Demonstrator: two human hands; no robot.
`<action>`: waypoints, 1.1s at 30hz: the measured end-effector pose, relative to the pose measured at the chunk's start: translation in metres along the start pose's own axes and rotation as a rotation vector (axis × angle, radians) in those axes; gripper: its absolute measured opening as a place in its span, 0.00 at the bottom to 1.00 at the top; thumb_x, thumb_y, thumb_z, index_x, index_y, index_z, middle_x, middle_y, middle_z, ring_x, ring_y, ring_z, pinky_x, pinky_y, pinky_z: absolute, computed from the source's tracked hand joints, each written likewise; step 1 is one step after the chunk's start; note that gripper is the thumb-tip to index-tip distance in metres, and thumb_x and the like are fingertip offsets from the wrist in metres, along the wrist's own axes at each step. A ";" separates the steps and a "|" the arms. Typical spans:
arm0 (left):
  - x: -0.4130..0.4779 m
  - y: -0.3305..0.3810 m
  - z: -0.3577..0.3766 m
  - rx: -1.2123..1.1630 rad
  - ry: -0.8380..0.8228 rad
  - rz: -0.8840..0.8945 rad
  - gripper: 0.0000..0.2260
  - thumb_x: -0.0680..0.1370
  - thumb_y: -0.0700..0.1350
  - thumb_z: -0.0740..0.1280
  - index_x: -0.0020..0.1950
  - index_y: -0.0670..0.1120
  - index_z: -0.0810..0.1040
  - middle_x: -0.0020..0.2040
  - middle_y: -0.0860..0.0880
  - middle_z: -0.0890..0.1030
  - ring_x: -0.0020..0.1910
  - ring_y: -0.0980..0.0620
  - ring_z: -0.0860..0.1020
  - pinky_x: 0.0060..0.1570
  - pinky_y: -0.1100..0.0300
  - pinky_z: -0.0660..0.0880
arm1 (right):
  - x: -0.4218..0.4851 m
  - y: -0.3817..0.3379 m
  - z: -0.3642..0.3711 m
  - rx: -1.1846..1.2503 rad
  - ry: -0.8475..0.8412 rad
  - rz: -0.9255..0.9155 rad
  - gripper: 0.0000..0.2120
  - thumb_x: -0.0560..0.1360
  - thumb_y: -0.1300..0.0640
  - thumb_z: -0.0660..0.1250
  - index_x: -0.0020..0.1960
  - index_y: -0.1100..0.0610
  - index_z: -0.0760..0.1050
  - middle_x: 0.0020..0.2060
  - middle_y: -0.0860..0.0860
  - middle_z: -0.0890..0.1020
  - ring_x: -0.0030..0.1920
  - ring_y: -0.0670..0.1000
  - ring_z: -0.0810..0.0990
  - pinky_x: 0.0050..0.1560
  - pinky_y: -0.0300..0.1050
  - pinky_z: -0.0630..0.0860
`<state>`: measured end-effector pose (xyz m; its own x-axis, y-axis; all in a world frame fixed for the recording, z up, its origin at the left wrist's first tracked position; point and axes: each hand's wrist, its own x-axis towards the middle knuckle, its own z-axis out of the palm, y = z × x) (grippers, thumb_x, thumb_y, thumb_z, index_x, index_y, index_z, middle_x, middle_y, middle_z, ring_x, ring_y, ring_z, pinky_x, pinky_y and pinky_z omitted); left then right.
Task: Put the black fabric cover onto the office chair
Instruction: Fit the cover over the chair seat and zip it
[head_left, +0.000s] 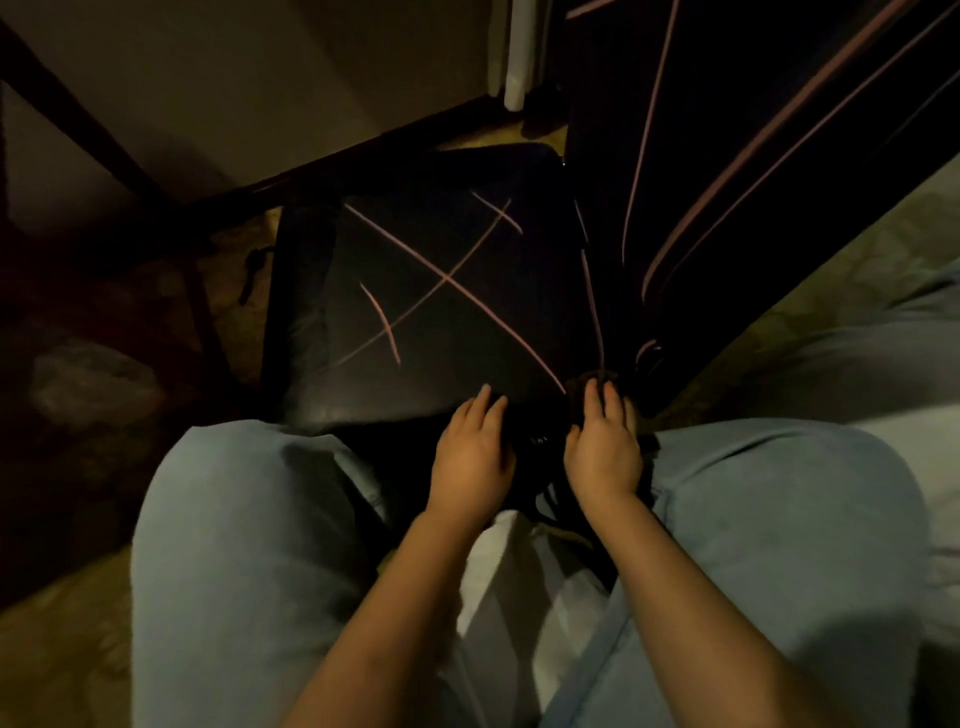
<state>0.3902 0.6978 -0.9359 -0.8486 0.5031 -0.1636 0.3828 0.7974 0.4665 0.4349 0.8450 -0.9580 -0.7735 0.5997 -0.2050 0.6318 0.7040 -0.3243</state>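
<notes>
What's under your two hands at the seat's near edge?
Black cover, bunched there; the left hand and right hand rest on it. The seat corner beneath is covered by fabric, too dark to make out.

Tiny white marks (540, 440) on the black cover (441, 312) are unreadable.

The chair seat (304, 338), bare along its left edge, has a slick, leather-like skin with a faint sheen. Over the rest of the seat the cover (457, 270) is matt black cloth, smooth, crossed by thin pale pink lines. Right of the seat, the chair back (727, 156) shows the same matt black cloth with pink stripes. Nearer than the seat, the trousers (249, 519) are soft pale blue denim. The floor (57, 654), left of the seat, looks dull and mottled, stone-like. Beyond the seat the wall (260, 93) is flat matt paint.
</notes>
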 end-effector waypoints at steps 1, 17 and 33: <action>0.009 -0.001 -0.003 0.010 0.002 0.004 0.27 0.78 0.42 0.64 0.76 0.43 0.63 0.78 0.43 0.59 0.75 0.42 0.60 0.73 0.51 0.59 | 0.000 0.000 0.000 -0.010 0.000 -0.007 0.30 0.80 0.58 0.60 0.78 0.55 0.52 0.77 0.54 0.55 0.77 0.56 0.52 0.72 0.49 0.60; 0.104 -0.036 0.011 0.128 0.134 0.025 0.27 0.80 0.54 0.50 0.77 0.45 0.61 0.78 0.45 0.59 0.78 0.47 0.54 0.76 0.48 0.48 | 0.022 0.007 0.010 0.027 0.091 -0.055 0.23 0.81 0.64 0.57 0.75 0.62 0.60 0.75 0.56 0.61 0.77 0.54 0.55 0.71 0.40 0.51; 0.109 -0.045 0.022 0.191 0.228 0.053 0.27 0.76 0.51 0.54 0.75 0.44 0.66 0.76 0.44 0.64 0.76 0.45 0.60 0.75 0.47 0.53 | 0.099 -0.016 0.012 0.004 0.150 -0.108 0.25 0.78 0.69 0.56 0.74 0.64 0.61 0.75 0.59 0.62 0.76 0.57 0.57 0.75 0.49 0.57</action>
<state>0.2889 0.7239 -0.9939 -0.8772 0.4756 0.0659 0.4726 0.8310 0.2934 0.3478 0.8886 -0.9842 -0.8208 0.5705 -0.0291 0.5447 0.7663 -0.3405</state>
